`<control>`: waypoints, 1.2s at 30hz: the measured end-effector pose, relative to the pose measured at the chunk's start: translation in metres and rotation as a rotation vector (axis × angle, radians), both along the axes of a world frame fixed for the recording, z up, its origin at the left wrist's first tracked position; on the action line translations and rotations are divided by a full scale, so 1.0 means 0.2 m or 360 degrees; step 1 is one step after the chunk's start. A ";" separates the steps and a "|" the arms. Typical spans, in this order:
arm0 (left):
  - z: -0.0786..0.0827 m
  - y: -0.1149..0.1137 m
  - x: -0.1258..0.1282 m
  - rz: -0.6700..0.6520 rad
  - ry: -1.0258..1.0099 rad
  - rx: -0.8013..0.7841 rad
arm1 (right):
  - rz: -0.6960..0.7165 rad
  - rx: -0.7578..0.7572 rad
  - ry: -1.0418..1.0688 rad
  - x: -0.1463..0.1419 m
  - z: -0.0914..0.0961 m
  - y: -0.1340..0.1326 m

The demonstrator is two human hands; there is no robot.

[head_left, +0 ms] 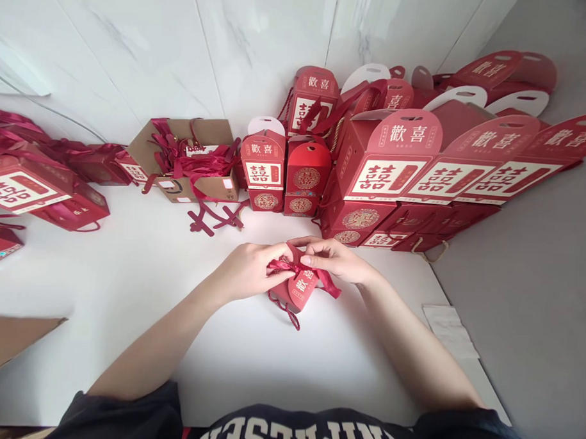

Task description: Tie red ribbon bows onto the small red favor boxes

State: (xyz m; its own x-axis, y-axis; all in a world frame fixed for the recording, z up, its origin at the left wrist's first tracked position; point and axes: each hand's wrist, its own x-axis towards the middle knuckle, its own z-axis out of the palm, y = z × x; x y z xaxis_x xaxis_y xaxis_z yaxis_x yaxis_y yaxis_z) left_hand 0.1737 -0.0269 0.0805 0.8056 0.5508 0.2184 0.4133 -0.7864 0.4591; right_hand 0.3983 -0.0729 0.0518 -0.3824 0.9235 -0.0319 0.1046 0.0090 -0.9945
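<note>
The left hand [245, 272] and right hand [332, 259] are pinching together on a burgundy ribbon [327, 281] around a small red gift box [298, 287] over the white table [128, 271], with rows of red gift boxes [386, 165] standing beyond, beside a cardboard carton [189, 158].

The left forearm [158, 349] and right forearm [413, 345] angle inward from dark short sleeves [135, 412], forming a narrow V. The left hand [247, 272] and right hand [332, 259] nearly meet, backs up, fingers curled into tight pinches, the right fingertips [307, 260] close to the left hand's.
</note>
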 end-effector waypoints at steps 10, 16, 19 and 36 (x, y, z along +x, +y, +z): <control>0.11 0.07 -0.06 0.0255 0.0286 -0.1093 | -0.0086 0.0270 -0.0320 0.03 0.07 -0.03; 0.09 0.12 -0.08 0.0269 0.0428 -0.1287 | -0.0052 0.0455 -0.0627 0.09 0.05 -0.02; 0.09 0.13 -0.09 0.0220 0.0418 -0.1188 | -0.0102 0.0472 -0.0720 0.10 0.06 -0.03; 0.02 0.05 -0.02 0.0336 0.0291 -0.0894 | -0.0107 -0.0281 -0.0465 0.05 0.08 -0.07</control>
State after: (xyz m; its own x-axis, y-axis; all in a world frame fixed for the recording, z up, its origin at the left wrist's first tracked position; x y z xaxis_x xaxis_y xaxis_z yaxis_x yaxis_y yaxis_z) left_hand 0.1697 -0.0165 0.0843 0.6640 0.6926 -0.2818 0.6444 -0.3388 0.6856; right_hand 0.4089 -0.0874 0.0685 -0.2721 0.9167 -0.2925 0.3797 -0.1770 -0.9080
